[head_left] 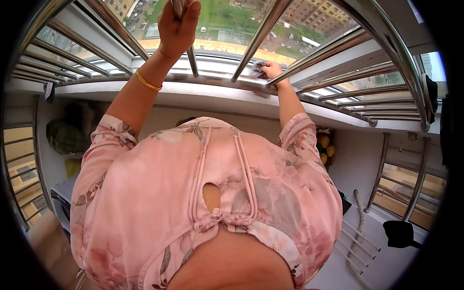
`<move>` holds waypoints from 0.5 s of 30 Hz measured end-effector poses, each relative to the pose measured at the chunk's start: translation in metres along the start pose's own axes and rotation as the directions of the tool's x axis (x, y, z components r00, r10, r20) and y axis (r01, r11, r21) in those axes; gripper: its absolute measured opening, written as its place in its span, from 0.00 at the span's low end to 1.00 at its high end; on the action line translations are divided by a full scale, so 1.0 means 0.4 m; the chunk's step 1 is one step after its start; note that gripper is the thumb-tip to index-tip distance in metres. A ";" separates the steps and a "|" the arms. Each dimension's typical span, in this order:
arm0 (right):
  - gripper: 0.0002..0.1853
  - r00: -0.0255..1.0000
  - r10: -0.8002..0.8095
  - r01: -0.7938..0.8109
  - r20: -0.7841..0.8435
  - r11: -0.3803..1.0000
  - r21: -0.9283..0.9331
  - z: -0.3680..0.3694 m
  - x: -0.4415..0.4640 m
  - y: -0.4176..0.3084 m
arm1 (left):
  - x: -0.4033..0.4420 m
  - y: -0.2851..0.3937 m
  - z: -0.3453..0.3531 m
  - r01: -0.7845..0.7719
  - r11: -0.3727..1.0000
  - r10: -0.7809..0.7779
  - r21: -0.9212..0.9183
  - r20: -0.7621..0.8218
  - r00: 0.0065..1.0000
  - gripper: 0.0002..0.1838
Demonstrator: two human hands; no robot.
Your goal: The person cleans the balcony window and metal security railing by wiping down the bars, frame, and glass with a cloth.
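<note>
"Two grips are in use; how do we read each?"

"Our left hand point(176, 34), at the top of the frame left of centre, is wrapped around a metal bar point(179, 6). Our right hand point(272, 71), in the upper part right of centre, pinches a grey cloth point(254, 69)."

"Where does the cloth sit?"

"Near the lower end of a slanting bar point(258, 41), beside the white window ledge point(217, 66). We cannot tell how firmly it presses on anything."

"How should we work it well?"

"First, we hold the left grip firm, since it should steady our reach. Second, we gather loose edges under the right hand so that nothing snags on the bars. Third, we use short strokes with even pressure, turning the wrist gently in the narrow space."

"And the main caution?"

"We secure the pinch before each stroke; a dropped cloth could fall outside."
</note>
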State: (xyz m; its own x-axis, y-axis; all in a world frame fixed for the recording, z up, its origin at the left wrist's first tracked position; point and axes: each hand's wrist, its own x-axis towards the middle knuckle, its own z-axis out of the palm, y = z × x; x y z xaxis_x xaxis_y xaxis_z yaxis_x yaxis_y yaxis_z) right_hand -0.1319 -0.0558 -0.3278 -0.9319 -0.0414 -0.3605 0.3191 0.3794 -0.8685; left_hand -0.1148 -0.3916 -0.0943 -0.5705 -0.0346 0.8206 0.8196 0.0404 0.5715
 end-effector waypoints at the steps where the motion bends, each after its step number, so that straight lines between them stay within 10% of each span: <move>1: 0.07 0.998 0.004 0.003 -0.055 0.992 0.126 -0.012 -0.008 0.003 | -0.001 0.000 0.003 0.011 0.999 -0.012 -0.033 -0.012 1.000 0.11; 6: 0.19 0.984 -0.075 0.176 -0.159 0.429 0.886 -0.113 -0.137 -0.012 | -0.004 -0.006 0.005 0.016 0.998 -0.017 -0.055 -0.022 1.000 0.10; 13: 0.28 0.890 -0.433 -0.006 -0.143 -0.324 0.946 -0.061 -0.378 0.012 | -0.004 0.001 0.012 0.010 0.999 -0.011 -0.041 -0.033 0.999 0.10; 15: 0.27 0.921 -0.356 0.035 -0.159 -0.329 0.944 -0.028 -0.459 0.063 | -0.004 0.003 0.008 0.012 1.000 -0.013 -0.014 -0.018 1.000 0.11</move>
State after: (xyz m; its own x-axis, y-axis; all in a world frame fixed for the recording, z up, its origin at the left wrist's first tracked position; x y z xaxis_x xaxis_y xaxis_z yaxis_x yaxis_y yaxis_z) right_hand 0.0453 -0.0283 -0.2799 -0.9992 -0.0265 0.0310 0.0250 -0.9985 -0.0479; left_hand -0.1129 -0.3883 -0.0949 -0.5798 -0.0533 0.8130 0.8131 0.0255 0.5815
